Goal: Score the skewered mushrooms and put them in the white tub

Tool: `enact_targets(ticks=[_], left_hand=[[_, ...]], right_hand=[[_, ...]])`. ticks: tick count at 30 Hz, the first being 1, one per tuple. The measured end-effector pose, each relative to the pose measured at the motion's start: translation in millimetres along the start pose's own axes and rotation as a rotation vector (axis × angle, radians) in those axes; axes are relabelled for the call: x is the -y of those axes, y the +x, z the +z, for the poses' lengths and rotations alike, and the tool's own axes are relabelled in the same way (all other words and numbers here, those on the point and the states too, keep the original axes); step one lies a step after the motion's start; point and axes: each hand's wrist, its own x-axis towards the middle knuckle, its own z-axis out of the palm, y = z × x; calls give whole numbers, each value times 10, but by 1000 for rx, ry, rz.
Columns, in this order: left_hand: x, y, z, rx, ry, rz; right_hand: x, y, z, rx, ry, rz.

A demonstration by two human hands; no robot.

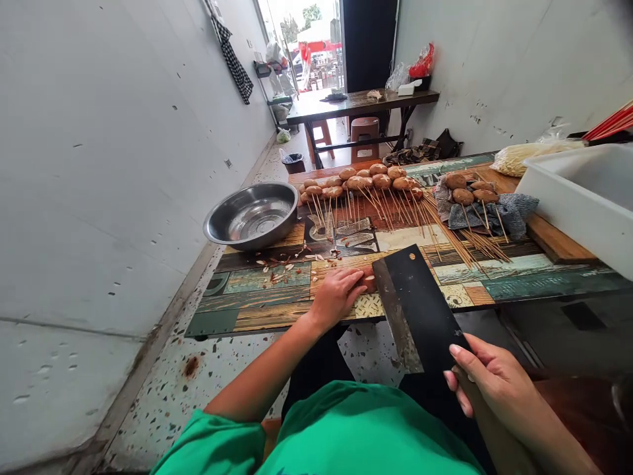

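Observation:
My right hand [497, 376] grips the handle of a broad black cleaver [420, 303], its blade slanting up and left over the table's near edge. The blade's far left corner is beside a brown mushroom [368, 282], and I cannot tell whether it touches. My left hand [339, 297] has its fingers closed over this mushroom, pressing it on the table and covering much of it. Beyond, skewered mushrooms [359, 183] with scored caps lie in a heap, their sticks pointing toward me. White and brown trimmings [281, 267] are scattered left of my left hand.
A steel basin [254, 218] stands at the table's left. To the right, more skewered mushrooms [465, 196] rest on a grey cloth [517, 211], near loose bamboo skewers [457, 244]. A white bin [583, 191] sits on a wooden board [558, 244]. A second table [356, 102] stands behind.

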Motion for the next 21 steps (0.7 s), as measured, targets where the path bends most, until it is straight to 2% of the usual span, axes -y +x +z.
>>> enact_targets(ticks=[2, 7, 12, 21], left_hand=[[-3, -8, 10, -22, -19, 1], [26, -19, 34, -30, -47, -2], [25, -24, 40, 2, -82, -23], [37, -15, 41, -13, -101, -35]], right_hand=[[-53, 33, -24, 3, -19, 8], [-51, 20, 32, -93, -39, 10], [13, -9, 58, -95, -47, 11], [-46, 4, 31, -113, -73, 0]])
